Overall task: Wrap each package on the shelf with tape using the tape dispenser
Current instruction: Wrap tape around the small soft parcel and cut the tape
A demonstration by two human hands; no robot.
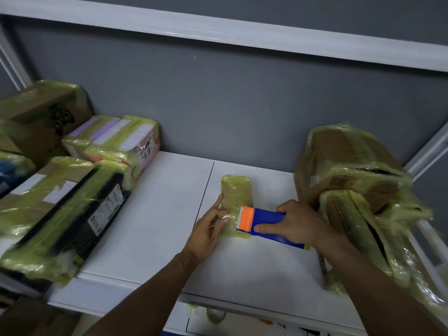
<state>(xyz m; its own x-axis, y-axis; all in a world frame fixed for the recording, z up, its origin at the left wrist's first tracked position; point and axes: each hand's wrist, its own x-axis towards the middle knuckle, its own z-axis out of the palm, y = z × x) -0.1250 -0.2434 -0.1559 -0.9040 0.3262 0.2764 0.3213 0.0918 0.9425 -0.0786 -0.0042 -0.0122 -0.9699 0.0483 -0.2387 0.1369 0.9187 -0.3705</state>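
Nearest me were my forearms, reaching up from the bottom edge onto the white shelf. My right hand was wrapped round the blue body of the tape dispenser, thumb along its near side. My left hand lay mostly flat, its fingers stretched out and pressing on the left part of the small package.

The risk I saw was the package itself. It looked light, so the sticky tape could lift or drag it if my left hand eased its pressure. My fingertips were also close to the dispenser's orange toothed end, where tape could catch on them or the teeth could nick them. The boxes on the right leaned just beside my right wrist, and a wide pull might knock them.

The small package lay flat in the middle of the shelf, between both hands, with the dispenser's orange end resting on its near right corner. The boxes on the left stood well apart from it.
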